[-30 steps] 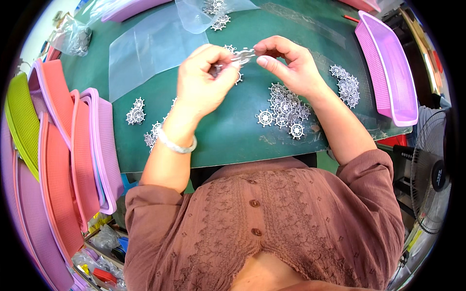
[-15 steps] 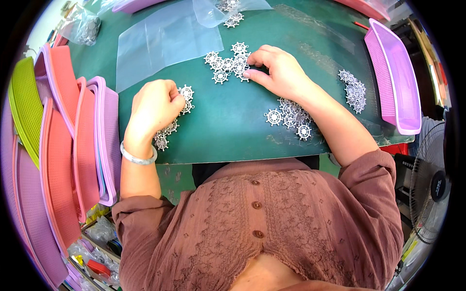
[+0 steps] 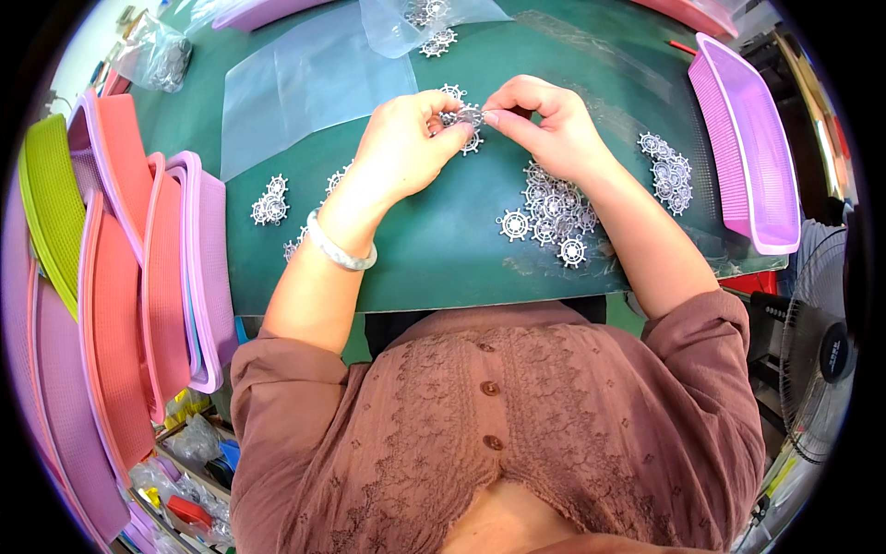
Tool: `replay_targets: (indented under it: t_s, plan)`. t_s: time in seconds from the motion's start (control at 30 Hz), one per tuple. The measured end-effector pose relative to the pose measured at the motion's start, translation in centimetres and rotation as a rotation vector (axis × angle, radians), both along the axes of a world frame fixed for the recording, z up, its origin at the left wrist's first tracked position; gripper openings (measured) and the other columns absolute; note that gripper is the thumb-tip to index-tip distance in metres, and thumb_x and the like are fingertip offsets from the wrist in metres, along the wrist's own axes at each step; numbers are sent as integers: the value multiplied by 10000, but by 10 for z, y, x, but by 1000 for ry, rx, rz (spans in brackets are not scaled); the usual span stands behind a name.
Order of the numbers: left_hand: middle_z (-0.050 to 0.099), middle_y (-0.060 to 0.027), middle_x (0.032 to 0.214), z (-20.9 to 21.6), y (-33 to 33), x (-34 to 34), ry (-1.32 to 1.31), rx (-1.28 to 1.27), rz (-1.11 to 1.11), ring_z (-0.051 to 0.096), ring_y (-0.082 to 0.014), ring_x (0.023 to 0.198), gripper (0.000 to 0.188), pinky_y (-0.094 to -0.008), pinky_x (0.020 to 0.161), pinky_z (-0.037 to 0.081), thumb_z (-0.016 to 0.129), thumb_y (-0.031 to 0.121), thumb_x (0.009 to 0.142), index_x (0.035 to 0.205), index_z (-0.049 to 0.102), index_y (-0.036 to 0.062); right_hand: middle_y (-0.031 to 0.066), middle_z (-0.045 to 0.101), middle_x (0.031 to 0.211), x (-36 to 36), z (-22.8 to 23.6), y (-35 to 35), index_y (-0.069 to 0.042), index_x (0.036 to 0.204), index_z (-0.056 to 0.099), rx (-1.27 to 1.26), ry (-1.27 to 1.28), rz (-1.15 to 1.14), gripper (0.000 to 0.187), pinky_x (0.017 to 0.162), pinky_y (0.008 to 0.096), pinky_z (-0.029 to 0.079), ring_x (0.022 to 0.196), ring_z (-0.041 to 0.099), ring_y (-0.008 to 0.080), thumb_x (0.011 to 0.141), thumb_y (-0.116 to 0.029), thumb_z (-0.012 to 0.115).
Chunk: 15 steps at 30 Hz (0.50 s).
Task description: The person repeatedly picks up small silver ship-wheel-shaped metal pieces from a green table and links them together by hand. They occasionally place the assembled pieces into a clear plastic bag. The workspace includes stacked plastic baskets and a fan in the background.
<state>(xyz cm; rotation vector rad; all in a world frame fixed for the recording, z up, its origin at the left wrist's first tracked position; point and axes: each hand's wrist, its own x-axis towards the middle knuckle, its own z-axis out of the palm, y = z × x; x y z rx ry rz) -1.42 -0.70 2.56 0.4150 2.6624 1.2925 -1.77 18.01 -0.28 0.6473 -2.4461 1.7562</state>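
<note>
A silver ship's-wheel charm (image 3: 471, 116) is held up between my two hands, over more charms of the same kind on the green table. My left hand (image 3: 406, 143) pinches it from the left, and my right hand (image 3: 552, 125) has thumb and forefinger closed at its right edge. Just below my right wrist lies a heap of wheel charms (image 3: 554, 208). Left of my left forearm sits a small cluster of charms (image 3: 270, 203); others are partly hidden beneath that forearm.
A clear plastic sheet (image 3: 314, 83) covers the table's far left, with charms (image 3: 438, 42) beside it. On the right are another charm pile (image 3: 668, 172) and a purple basket (image 3: 748, 148). Stacked pink and purple baskets (image 3: 166, 286) line the left edge. A bagged bundle (image 3: 157, 57) stands far left.
My left hand has moved right and away from me, from the left pile to meet my right hand. A charm is now held up between them. A small cluster shows at the left.
</note>
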Motion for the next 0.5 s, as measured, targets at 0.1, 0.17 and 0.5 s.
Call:
replay_targets:
  t_s: [0.1,0.17,0.5]
  plan:
    - [524,7,626,-7,5,-2,6,252,30,450,-68,559,157,-221,522,385,655,124,752,864,630,16,35,571,780,2,8,6,-12,824,628,-6,158,-9,59,613,235,429,695,537,107,769,-34,626]
    - [538,-9,650,-16,6,-1,93,382,43,468,-81,566,124,-223,528,398,657,92,741,842,634,23,44,587,809,4,10,7,0,828,622,-27,223,-2,70,650,239,439,723,548,120,759,1,628]
    - [533,-2,685,-18,5,9,449,385,-1,448,-62,592,101,-194,528,355,653,-9,739,835,632,12,74,599,817,9,16,4,-15,840,617,72,453,-17,109,637,250,461,720,584,162,737,10,642]
